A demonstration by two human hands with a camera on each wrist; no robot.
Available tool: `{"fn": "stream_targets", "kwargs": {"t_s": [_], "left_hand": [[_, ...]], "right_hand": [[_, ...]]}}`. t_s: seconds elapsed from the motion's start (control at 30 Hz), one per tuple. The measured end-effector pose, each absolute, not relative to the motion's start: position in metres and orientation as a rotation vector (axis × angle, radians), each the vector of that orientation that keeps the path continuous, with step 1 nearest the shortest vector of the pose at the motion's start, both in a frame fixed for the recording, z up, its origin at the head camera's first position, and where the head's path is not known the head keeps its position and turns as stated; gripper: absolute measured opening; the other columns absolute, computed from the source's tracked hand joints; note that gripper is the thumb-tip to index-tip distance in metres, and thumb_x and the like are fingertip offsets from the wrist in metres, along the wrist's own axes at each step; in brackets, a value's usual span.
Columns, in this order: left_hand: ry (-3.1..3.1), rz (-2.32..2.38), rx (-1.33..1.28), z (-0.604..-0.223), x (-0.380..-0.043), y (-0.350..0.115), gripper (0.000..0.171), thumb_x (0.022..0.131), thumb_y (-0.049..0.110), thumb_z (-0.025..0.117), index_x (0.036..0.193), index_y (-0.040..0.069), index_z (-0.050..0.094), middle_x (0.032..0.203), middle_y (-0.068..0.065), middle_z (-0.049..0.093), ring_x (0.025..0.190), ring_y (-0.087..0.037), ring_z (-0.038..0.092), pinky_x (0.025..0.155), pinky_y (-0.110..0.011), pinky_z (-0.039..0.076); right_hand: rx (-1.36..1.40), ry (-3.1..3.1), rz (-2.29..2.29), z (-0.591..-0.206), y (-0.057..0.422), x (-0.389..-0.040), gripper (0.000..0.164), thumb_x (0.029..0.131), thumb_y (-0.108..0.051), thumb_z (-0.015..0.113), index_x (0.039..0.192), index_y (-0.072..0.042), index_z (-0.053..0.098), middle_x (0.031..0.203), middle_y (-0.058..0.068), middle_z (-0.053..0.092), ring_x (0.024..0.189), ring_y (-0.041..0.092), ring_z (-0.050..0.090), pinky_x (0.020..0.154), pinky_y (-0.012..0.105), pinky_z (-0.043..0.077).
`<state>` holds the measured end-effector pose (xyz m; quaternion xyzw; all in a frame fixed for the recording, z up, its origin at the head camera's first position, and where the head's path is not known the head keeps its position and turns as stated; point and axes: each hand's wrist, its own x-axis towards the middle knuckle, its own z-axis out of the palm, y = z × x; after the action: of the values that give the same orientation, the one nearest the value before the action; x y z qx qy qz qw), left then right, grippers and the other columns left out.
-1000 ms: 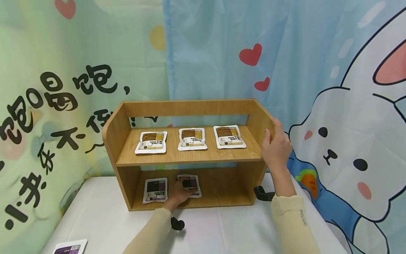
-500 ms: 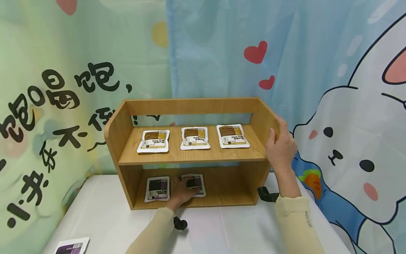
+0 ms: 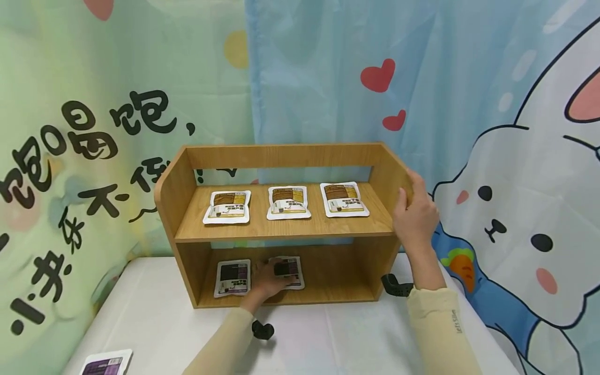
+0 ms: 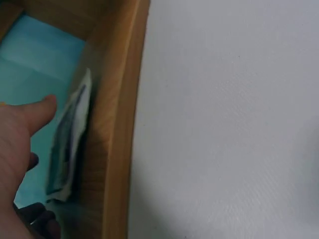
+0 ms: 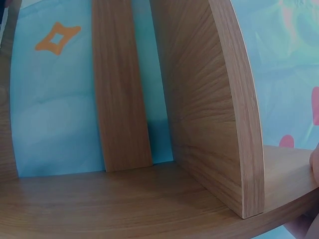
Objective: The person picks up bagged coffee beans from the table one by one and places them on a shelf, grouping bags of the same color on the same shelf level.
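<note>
A two-tier wooden shelf (image 3: 333, 273) stands on the white table. On its lower tier lie two white-edged packets with dark and purple labels, a left packet (image 3: 233, 278) and a right packet (image 3: 294, 273). My left hand (image 3: 266, 281) is at the right packet and hides part of it. In the left wrist view, the thumb (image 4: 40, 113) points out straight, apart from the packet (image 4: 70, 142); the other fingers are partly hidden. My right hand (image 3: 416, 219) grips the shelf's right side panel, thumb inside. Only some of its fingers (image 5: 316, 164) show at the right wrist view's edge.
Three packets with brown and yellow labels, including a middle packet (image 3: 288, 202), lie in a row on the upper tier. Another purple-labelled packet (image 3: 107, 363) lies at the table's front left. Printed curtains (image 3: 309, 78) hang behind the table (image 3: 319, 338).
The head view has shifted slightly, so the shelf sits a little further right in it. The left hand stays at the right lower packet; the right hand keeps its grip on the side panel.
</note>
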<state>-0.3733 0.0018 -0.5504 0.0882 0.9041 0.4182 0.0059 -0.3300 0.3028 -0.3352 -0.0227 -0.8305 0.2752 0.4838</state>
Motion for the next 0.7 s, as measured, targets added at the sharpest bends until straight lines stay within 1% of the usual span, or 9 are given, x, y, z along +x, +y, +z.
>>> {"fn": "stream_targets", "kwargs": {"t_s": [0.13,0.2,0.27,0.3,0.4,0.5,0.53,0.7], "left_hand": [[2.799,1.412,0.367,-0.546,-0.372,-0.004,0.063,0.083,0.036,0.076,0.133,0.006,0.054,0.141,-0.023,0.042,0.127,-0.040,0.042,0.100,-0.052,0.038],[2.776,1.463,0.417,-0.544,-0.369,-0.008,0.060,0.084,0.033,0.076,0.132,0.005,0.054,0.141,-0.021,0.043,0.127,-0.038,0.043,0.100,-0.051,0.038],[2.759,1.493,0.455,-0.540,-0.365,-0.013,0.057,0.085,0.031,0.075,0.130,0.003,0.055,0.139,-0.020,0.045,0.125,-0.037,0.045,0.099,-0.051,0.039],[2.738,1.513,0.476,-0.537,-0.364,-0.015,0.056,0.085,0.030,0.075,0.130,0.003,0.056,0.139,-0.020,0.046,0.121,-0.037,0.050,0.098,-0.051,0.040],[2.719,1.505,0.568,-0.527,-0.357,-0.026,0.051,0.087,0.029,0.073,0.128,0.001,0.058,0.135,-0.020,0.051,0.115,-0.037,0.054,0.094,-0.053,0.043],[2.685,1.456,0.656,-0.516,-0.347,-0.042,0.047,0.088,0.027,0.071,0.125,0.001,0.060,0.129,-0.018,0.057,0.111,-0.037,0.057,0.091,-0.054,0.044],[2.683,1.423,0.692,-0.513,-0.343,-0.048,0.045,0.089,0.027,0.071,0.124,0.000,0.061,0.126,-0.017,0.059,0.114,-0.037,0.055,0.091,-0.054,0.044],[2.596,1.318,0.818,-0.496,-0.318,-0.090,0.038,0.091,0.022,0.069,0.121,-0.001,0.062,0.120,-0.017,0.061,0.113,-0.038,0.056,0.092,-0.054,0.044]], "right_hand": [[-0.062,-2.019,0.678,-0.333,0.302,-0.331,0.040,0.102,-0.017,0.050,0.141,-0.016,0.046,0.118,0.021,0.064,0.089,0.045,0.063,0.073,0.056,0.051],[-0.063,-2.020,0.684,-0.333,0.301,-0.331,0.040,0.102,-0.017,0.050,0.141,-0.016,0.046,0.119,0.021,0.064,0.091,0.045,0.063,0.074,0.056,0.051],[-0.063,-2.022,0.688,-0.334,0.300,-0.332,0.039,0.102,-0.017,0.050,0.141,-0.016,0.046,0.119,0.021,0.064,0.091,0.045,0.063,0.074,0.056,0.051],[-0.062,-2.021,0.690,-0.334,0.301,-0.332,0.040,0.102,-0.017,0.050,0.141,-0.016,0.046,0.119,0.021,0.064,0.091,0.045,0.063,0.074,0.056,0.051],[-0.060,-2.015,0.683,-0.333,0.303,-0.334,0.039,0.102,-0.018,0.050,0.141,-0.016,0.046,0.116,0.023,0.064,0.087,0.045,0.063,0.071,0.056,0.051],[-0.065,-2.009,0.673,-0.332,0.305,-0.336,0.039,0.102,-0.018,0.049,0.140,-0.016,0.046,0.115,0.024,0.064,0.086,0.046,0.063,0.070,0.056,0.051],[-0.068,-2.008,0.671,-0.332,0.305,-0.336,0.039,0.102,-0.018,0.049,0.141,-0.016,0.046,0.114,0.024,0.064,0.085,0.046,0.063,0.069,0.056,0.051],[-0.059,-2.013,0.684,-0.335,0.304,-0.334,0.040,0.102,-0.017,0.049,0.141,-0.015,0.046,0.116,0.023,0.064,0.086,0.046,0.063,0.069,0.056,0.051]]}}
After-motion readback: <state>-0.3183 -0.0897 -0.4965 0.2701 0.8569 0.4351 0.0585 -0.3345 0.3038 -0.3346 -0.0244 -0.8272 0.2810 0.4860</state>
